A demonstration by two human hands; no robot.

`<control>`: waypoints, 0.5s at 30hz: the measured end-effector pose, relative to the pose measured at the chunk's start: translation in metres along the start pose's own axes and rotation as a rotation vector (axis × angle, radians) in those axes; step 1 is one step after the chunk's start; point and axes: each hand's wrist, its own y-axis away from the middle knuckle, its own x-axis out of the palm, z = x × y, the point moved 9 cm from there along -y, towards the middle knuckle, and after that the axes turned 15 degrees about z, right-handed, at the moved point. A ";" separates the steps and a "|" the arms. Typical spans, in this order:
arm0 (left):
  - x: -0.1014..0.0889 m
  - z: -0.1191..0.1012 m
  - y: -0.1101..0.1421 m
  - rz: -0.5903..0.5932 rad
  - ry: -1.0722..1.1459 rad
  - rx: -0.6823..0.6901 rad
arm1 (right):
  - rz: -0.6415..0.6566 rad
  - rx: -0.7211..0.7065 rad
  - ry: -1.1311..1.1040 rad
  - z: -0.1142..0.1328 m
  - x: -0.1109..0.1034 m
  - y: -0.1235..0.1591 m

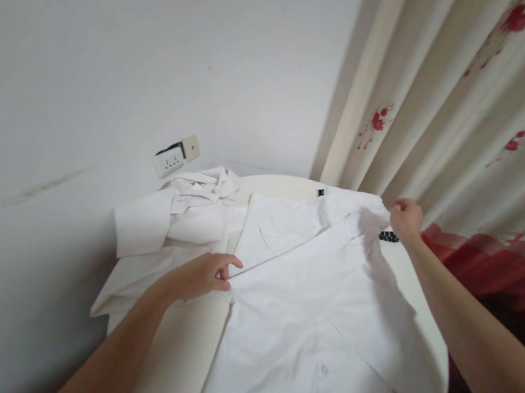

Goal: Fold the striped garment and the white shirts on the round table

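Observation:
A white button shirt (323, 315) lies spread over a round white table (178, 358). My left hand (202, 275) pinches the shirt's left edge near the middle of the table. At the far right my right hand (405, 220) is closed on the shirt's shoulder by the collar, just above a small dark patterned patch (389, 236). A small black tag (321, 192) shows at the collar's far edge. A shirt button (324, 371) is visible lower down.
More crumpled white clothes (176, 222) are piled at the table's left back. A white wall socket (175, 157) sits on the wall behind them. A cream curtain with red flowers (462, 103) hangs at the right, close to the table.

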 end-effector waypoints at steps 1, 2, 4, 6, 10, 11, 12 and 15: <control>0.000 0.001 0.000 0.000 0.000 0.006 | -0.012 -0.016 -0.013 0.000 -0.001 0.011; 0.001 0.001 0.000 -0.001 -0.001 0.012 | -0.014 -0.040 -0.030 0.001 0.001 0.023; 0.001 0.000 0.000 -0.002 -0.001 0.023 | 0.015 -0.094 -0.060 0.003 0.009 0.051; 0.001 -0.004 0.001 -0.007 0.017 0.033 | 0.065 -0.148 -0.078 0.006 0.021 0.080; 0.006 -0.018 -0.001 0.024 0.061 0.058 | 0.195 -0.204 -0.073 0.011 0.038 0.125; 0.007 -0.019 -0.001 0.030 0.060 0.056 | 0.232 -0.209 -0.063 0.012 0.040 0.134; 0.008 -0.020 -0.002 0.028 0.054 0.051 | 0.270 -0.212 -0.048 0.013 0.040 0.142; 0.005 -0.015 -0.003 -0.002 0.039 0.043 | 0.398 -0.237 0.006 0.021 0.035 0.172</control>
